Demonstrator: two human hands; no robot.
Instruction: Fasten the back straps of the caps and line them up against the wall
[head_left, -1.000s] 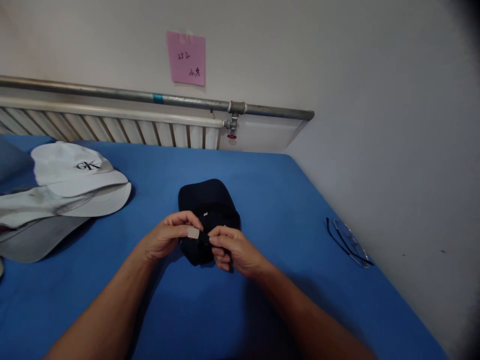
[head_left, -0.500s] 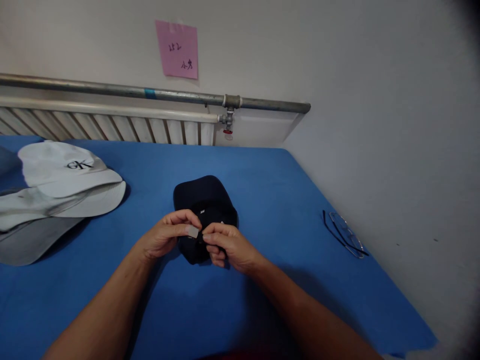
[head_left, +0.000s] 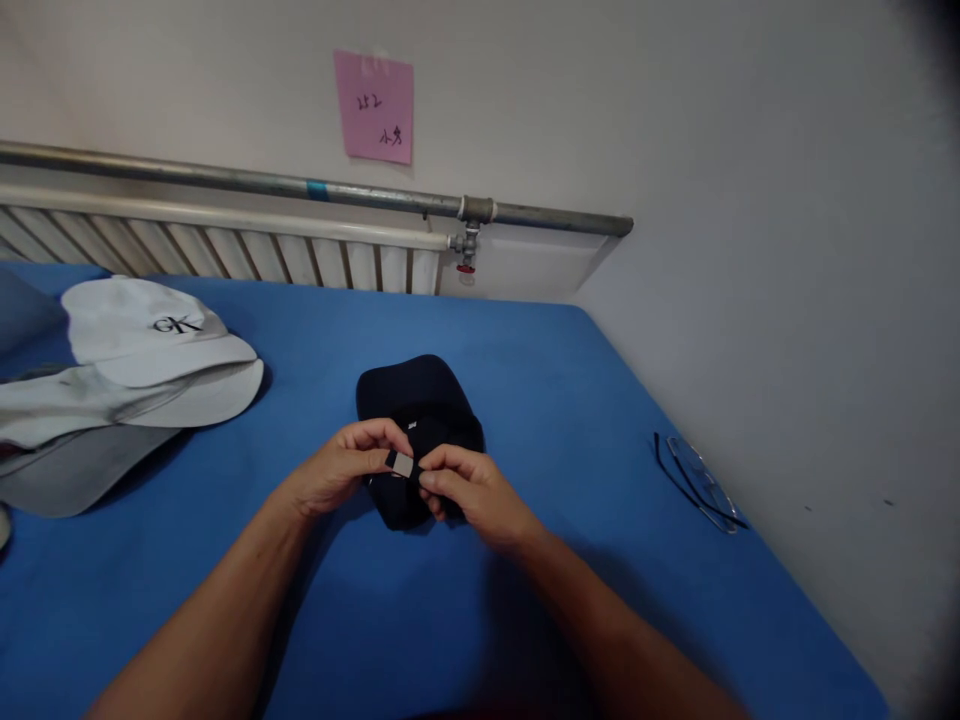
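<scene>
A dark navy baseball cap [head_left: 415,384] lies on the blue sheet, its brim pointing away from me. Over its near side, both hands pinch the cap's back strap, which carries a light grey metal buckle [head_left: 403,464]. The thumb and fingers of my left hand [head_left: 351,466] close on the strap's dark end, left of the buckle. My right hand [head_left: 466,487] grips the strap just right of the buckle, fingers curled beneath. The hands partly cover the cap's opening. A small white label shows inside the cap.
White caps [head_left: 161,340] and a grey cap [head_left: 82,470] lie stacked at the left. Eyeglasses [head_left: 701,485] rest near the right edge of the blue sheet [head_left: 540,380]. A radiator [head_left: 255,256] and pipe [head_left: 247,184] run along the back wall under a pink note [head_left: 377,110].
The buckle now shows between both hands, with dark strap to its left; before, it sat under my left thumb. The whole view has shifted slightly, so things appear further right.
</scene>
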